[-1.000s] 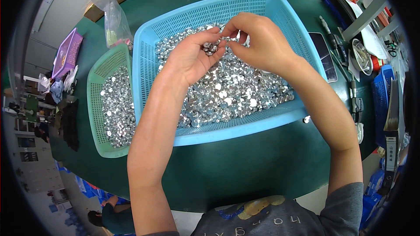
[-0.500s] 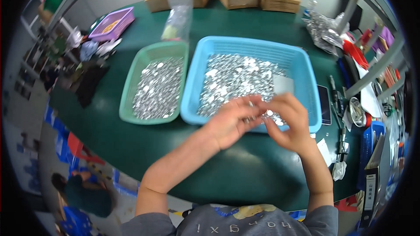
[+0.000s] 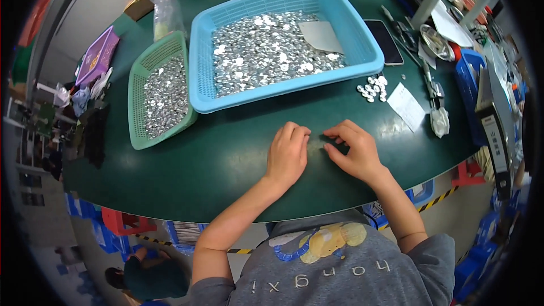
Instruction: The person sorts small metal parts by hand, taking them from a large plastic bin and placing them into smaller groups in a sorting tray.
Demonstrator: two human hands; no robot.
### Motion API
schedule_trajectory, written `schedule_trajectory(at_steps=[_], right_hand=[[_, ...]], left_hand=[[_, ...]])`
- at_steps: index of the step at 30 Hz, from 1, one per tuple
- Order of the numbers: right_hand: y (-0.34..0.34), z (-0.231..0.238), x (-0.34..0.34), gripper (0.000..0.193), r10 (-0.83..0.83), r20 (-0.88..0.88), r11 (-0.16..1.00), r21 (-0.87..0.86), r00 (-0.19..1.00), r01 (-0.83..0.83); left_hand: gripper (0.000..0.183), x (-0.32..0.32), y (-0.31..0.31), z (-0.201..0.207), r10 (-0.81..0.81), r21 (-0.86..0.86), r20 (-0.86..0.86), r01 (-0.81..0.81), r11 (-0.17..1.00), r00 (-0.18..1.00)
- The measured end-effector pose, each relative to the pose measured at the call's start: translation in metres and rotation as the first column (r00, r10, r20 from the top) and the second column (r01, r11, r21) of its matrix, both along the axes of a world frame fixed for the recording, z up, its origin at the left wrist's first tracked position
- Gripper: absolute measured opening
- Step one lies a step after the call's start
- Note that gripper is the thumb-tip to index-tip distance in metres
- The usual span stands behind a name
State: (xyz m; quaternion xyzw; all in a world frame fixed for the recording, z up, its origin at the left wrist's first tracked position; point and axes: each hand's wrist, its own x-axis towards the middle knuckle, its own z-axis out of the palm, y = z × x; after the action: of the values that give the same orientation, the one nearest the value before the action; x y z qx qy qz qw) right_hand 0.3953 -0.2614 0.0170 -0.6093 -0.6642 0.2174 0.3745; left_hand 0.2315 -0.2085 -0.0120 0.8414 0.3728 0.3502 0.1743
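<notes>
A blue plastic basket holds a thick layer of small, shiny silver round pieces, with a flat grey sheet on top. Left of it, a green basket contains similar pieces. My left hand is over the dark green table in front of the blue basket. Its fingers are curled together, and whatever may lie under them is hidden. Just to its right, my right hand is apart from it, thumb and fingers bent but separated, with nothing visible between them.
Several loose silver pieces lie off the blue basket's right corner, beside a paper slip. A dark phone, pen-like tools and a binder line the right side. A clear bag stands behind the green basket. Another person is at lower left.
Both hands have moved from the front of the blue basket back toward me, over the table, and drawn apart. The view has shifted, bringing loose pieces at the basket's right into sight.
</notes>
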Motion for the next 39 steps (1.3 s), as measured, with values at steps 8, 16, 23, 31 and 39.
schedule_trajectory(at_steps=[8,16,23,31,39], right_hand=[[-0.015,-0.022,0.0,0.019,-0.003,0.183,0.981,0.189,0.983,-0.033],[0.05,0.045,0.0,0.021,0.05,0.121,0.852,0.513,0.991,-0.106],[0.169,0.052,-0.018,0.037,0.19,0.427,0.974,0.034,0.884,-0.226],[0.202,0.043,-0.05,0.077,0.461,0.658,0.857,-0.156,0.596,-0.49],[0.202,0.038,-0.045,0.05,0.509,0.544,0.848,-0.185,0.667,-0.497]], left_hand=[[0.035,-0.016,-0.01,0.002,-0.154,-0.011,-0.226,0.156,0.988,0.962],[0.065,-0.002,0.001,0.008,-0.094,-0.074,-0.466,0.067,0.995,0.88],[0.067,-0.008,0.012,0.005,-0.197,-0.108,-0.353,0.17,0.98,0.915],[0.059,-0.011,0.014,0.002,-0.2,-0.145,-0.277,0.165,0.976,0.94],[0.058,-0.011,0.015,0.001,-0.212,-0.167,-0.311,0.166,0.972,0.926]])
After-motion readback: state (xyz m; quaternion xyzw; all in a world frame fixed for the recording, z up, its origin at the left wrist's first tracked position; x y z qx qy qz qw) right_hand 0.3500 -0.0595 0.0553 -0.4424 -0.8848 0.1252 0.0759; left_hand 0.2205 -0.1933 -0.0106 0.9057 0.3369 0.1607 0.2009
